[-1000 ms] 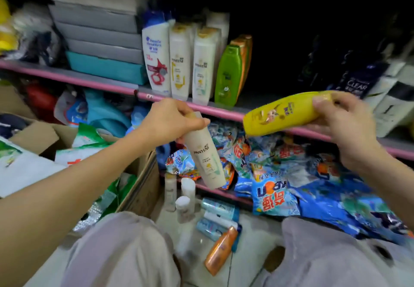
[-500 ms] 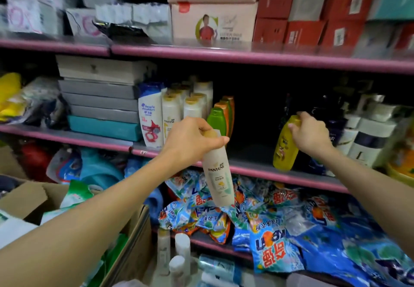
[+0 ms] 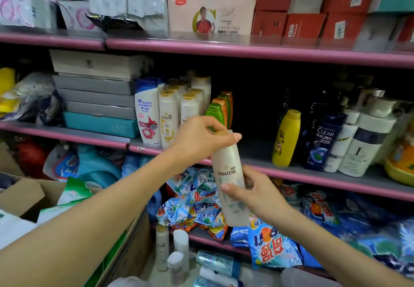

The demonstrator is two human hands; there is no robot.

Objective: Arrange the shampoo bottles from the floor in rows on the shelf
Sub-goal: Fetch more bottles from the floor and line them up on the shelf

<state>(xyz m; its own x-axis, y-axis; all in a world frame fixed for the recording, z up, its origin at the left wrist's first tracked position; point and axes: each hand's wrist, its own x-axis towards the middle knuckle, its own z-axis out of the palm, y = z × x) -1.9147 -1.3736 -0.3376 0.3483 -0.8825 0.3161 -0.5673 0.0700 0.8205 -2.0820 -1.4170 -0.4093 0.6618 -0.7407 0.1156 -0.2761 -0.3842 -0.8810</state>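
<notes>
The yellow bottle (image 3: 285,138) now stands on the shelf (image 3: 313,175), and the right hand (image 3: 253,189) has come back to grip the Pantene bottle (image 3: 230,179) (left hand (image 3: 201,137) grips its cap), next to go up.

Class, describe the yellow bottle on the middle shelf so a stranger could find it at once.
Find the middle pink shelf. Right of its dark gap stands the yellow bottle, upright beside the dark Clear bottle. It is the only all-yellow bottle there, cap included; its neighbours are dark blue or white.
</notes>
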